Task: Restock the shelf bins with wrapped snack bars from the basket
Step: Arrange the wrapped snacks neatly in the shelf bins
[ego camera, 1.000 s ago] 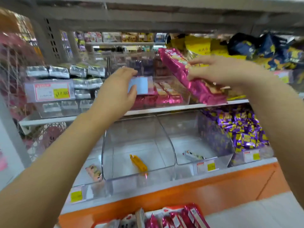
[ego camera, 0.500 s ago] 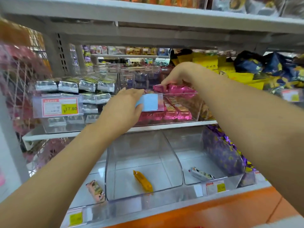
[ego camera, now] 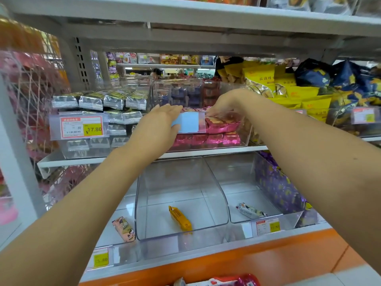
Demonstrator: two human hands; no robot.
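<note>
Head view: your left hand (ego camera: 159, 124) lies flat, fingers straight, against the clear bin (ego camera: 244, 138); inside it, shiny pink wrapped snack bars (ego camera: 214, 139) sit stacked under your right hand (ego camera: 224, 104), grip unclear.

Left hand (ego camera: 158, 124) lies against the front of the clear bin (ego camera: 245, 141) on the middle shelf, fingers flat along its top edge, thumb on the blue label (ego camera: 188, 121). Right hand (ego camera: 224, 104) dips into that bin from above, fingertips down on the pink wrapped bars (ego camera: 218, 139); can't tell if it's gripping any. One shelf down, a lone orange bar (ego camera: 180, 218) lies in a clear tub.
</note>
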